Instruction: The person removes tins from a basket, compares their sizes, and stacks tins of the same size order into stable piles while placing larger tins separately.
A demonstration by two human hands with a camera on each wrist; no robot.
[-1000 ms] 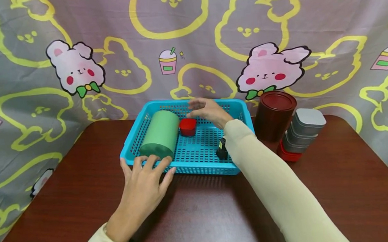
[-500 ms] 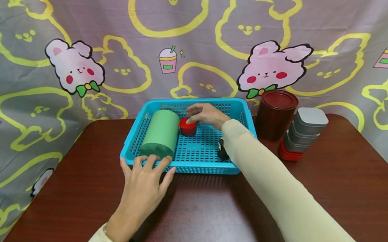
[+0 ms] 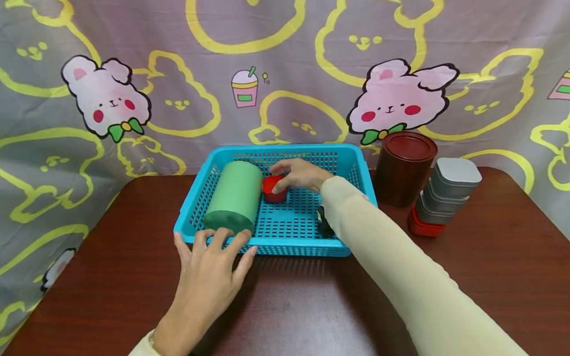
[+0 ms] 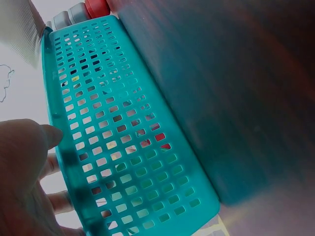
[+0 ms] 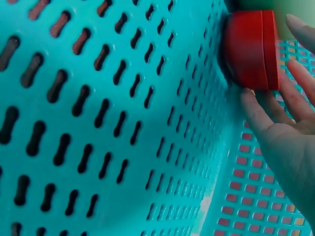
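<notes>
A blue perforated plastic basket [image 3: 290,246] stands on the table. Inside, at its left, lies a big green cylinder [image 3: 235,196] on its side. My left hand [image 3: 208,287] holds the basket's near rim, fingertips hooked over it and thumb outside; the left wrist view shows the thumb [image 4: 51,135] at the rim. A small red lidded container [image 3: 274,193] sits on the basket floor beside the cylinder. Around it is my right hand [image 3: 302,175], thumb in front and fingers behind. In the right wrist view the fingers [image 5: 256,110] lie right at the red container's [image 5: 248,49] side, the thumb apart from it.
Right of the basket stands a dark red-brown lidded canister [image 3: 405,168]. Next to it is a leaning stack of grey containers [image 3: 447,190] on a red one [image 3: 425,225]. A small black device [image 3: 325,225] shows beside the right sleeve. A printed curtain [image 3: 276,61] hangs behind the table.
My right hand has come down and slightly left, from above the red container to around it, the thumb now overlapping its front. The left hand has stayed on the rim.
</notes>
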